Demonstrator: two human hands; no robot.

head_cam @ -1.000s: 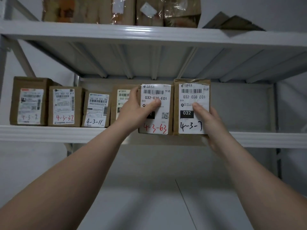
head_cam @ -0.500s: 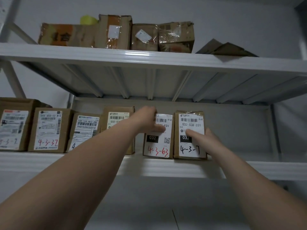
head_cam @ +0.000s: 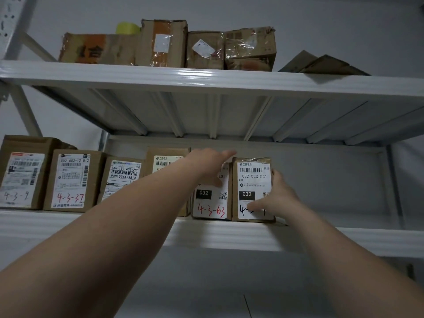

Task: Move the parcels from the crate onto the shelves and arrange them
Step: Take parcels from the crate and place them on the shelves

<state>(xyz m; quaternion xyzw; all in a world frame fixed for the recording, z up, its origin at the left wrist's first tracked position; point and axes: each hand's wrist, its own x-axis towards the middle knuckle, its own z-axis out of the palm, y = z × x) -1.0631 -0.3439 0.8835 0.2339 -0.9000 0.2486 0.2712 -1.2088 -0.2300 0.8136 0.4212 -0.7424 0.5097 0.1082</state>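
On the shelf (head_cam: 229, 235), 4-3-63 (head_cam: 210, 210) and 4-3-7 (head_cam: 251, 177) have just landed, left hand (head_cam: 206, 164) and right hand (head_cam: 278, 198) still gripping one each, so basically shelved.

I stand in a parcel storeroom: white metal shelves (head_cam: 206, 76) against a bare grey wall (head_cam: 321, 24) carry rows of cardboard parcels (head_cam: 71, 180), and those on the lower shelf face me with barcoded shipping labels (head_cam: 125, 172) bearing handwritten codes such as 4-3-37 and 4-3-63.
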